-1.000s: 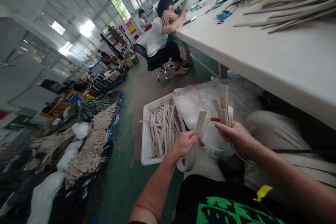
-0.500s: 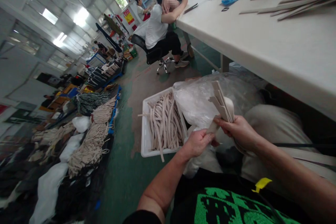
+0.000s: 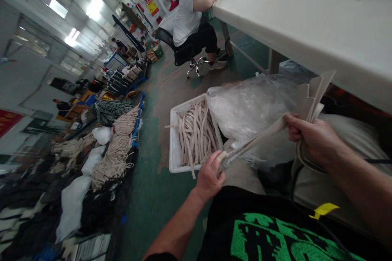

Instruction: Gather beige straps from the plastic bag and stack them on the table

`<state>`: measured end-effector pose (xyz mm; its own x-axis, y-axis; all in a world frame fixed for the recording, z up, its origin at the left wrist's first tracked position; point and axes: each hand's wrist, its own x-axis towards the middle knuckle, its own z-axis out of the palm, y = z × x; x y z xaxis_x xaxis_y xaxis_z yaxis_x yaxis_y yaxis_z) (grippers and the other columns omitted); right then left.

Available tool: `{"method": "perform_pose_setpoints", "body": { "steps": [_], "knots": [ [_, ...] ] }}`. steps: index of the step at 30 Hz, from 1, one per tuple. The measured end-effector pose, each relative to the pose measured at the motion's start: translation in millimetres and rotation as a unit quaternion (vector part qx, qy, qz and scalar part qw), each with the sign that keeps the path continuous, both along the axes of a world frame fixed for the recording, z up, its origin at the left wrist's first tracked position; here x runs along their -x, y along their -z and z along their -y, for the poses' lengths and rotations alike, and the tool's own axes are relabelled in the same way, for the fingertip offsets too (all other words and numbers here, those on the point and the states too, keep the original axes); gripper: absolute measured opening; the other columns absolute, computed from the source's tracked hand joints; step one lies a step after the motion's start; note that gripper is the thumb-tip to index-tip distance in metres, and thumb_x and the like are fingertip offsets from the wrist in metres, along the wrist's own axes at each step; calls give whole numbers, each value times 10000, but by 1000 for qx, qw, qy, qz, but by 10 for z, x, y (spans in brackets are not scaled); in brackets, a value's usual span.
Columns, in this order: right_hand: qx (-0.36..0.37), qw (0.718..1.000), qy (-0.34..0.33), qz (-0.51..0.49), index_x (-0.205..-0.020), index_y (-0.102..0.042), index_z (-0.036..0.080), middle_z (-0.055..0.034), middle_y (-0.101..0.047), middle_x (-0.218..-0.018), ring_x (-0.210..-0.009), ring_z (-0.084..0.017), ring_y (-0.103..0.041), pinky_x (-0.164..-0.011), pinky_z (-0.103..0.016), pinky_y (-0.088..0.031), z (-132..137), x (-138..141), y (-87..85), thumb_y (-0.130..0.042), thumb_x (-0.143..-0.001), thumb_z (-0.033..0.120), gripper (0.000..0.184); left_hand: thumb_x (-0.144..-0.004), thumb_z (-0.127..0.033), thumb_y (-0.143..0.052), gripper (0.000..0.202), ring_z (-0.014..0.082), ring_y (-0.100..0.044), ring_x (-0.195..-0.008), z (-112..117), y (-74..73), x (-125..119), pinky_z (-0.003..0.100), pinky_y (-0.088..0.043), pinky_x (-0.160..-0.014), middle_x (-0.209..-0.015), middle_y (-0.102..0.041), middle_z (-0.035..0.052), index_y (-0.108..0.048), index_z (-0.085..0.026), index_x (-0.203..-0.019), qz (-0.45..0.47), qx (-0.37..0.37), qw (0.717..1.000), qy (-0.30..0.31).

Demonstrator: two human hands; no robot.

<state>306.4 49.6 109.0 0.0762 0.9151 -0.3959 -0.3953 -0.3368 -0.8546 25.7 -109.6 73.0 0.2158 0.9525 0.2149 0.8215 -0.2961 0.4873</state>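
The left hand (image 3: pixel 211 174) has moved away from the right hand (image 3: pixel 315 138), and a strip (image 3: pixel 260 138) now stretches between them, in front of the plastic bag (image 3: pixel 254 102). The left grips its lower part near the tub (image 3: pixel 173 142); the right clasps the bundle (image 3: pixel 310 100), the strip running to its fingers. That strip seems mostly drawn out, though apparently not yet free.

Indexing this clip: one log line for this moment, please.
left hand: closed on beige strip | right hand: holds strip bundle | span: strip runs between hands | nearby: white bin of loose strips, clear plastic bag
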Motion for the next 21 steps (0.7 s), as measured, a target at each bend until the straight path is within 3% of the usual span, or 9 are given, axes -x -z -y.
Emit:
{"method": "perform_pose_setpoints", "body": {
  "steps": [6,8,10,11,13,15,17,19,21],
  "knots": [
    [17,1000,-8,-23,-607,-538,169,80,-416,-516,-445,-20,-311,-314,-109,-282,27,-2,-10,-1010,-231,505,691,-827,-72,-565,364,218,-662,-1159,-173,-203,201,401,-538,-1023,-1186,-728,82,-674,-213,-1144,11,-161,987,2],
    [25,999,-13,-25,-598,-536,170,77,-412,-517,-450,-21,-313,-317,-107,-286,28,5,4,-1010,-223,528,702,-815,-88,-600,288,233,-660,-1166,-212,-293,200,417,-519,-1035,-1137,-747,77,-710,-206,-1053,88,-137,987,2],
    [36,999,-21,-22,-575,-536,168,65,-419,-513,-451,-25,-321,-310,-109,-280,30,29,15,-1005,-211,552,708,-833,-160,-642,197,243,-673,-1135,-230,-375,184,420,-519,-1018,-1085,-760,75,-732,-200,-1003,212,-53,975,-25],
    [43,999,-26,-19,-565,-542,165,55,-427,-511,-451,-29,-325,-304,-112,-273,34,47,15,-1001,-208,570,709,-852,-212,-653,143,238,-691,-1083,-236,-414,179,411,-527,-996,-1028,-767,73,-739,-193,-966,287,-2,957,-49],
    [56,998,-41,-7,-580,-591,158,36,-442,-515,-457,-38,-332,-300,-116,-268,44,81,4,-984,-207,617,710,-877,-323,-666,154,205,-721,-901,-254,-495,195,384,-554,-929,-830,-756,46,-725,-182,-854,441,64,889,-105],
    [67,996,-55,12,-650,-671,160,25,-448,-533,-472,-48,-334,-304,-119,-261,55,96,-11,-958,-190,671,744,-864,-416,-693,256,155,-692,-687,-286,-594,260,346,-585,-818,-638,-683,-7,-672,-188,-748,563,58,811,-149],
    [79,994,-73,32,-720,-728,184,14,-449,-560,-490,-61,-342,-313,-130,-268,56,76,7,-941,-166,697,785,-826,-473,-735,287,117,-634,-548,-319,-720,379,297,-590,-680,-602,-655,-41,-651,-203,-773,626,18,761,-169],
    [83,991,-96,48,-735,-744,212,1,-447,-578,-492,-73,-348,-317,-154,-270,40,30,91,-936,-184,709,766,-805,-493,-756,296,111,-632,-521,-335,-868,536,256,-567,-575,-698,-704,-36,-664,-229,-902,635,-5,753,-173],
    [54,988,-123,75,-745,-740,241,-2,-427,-578,-471,-79,-331,-313,-185,-256,10,-21,240,-904,-288,756,707,-799,-487,-764,351,126,-667,-553,-327,-1021,719,235,-548,-526,-809,-742,-17,-651,-255,-1036,614,-23,771,-169]
  ]
}}
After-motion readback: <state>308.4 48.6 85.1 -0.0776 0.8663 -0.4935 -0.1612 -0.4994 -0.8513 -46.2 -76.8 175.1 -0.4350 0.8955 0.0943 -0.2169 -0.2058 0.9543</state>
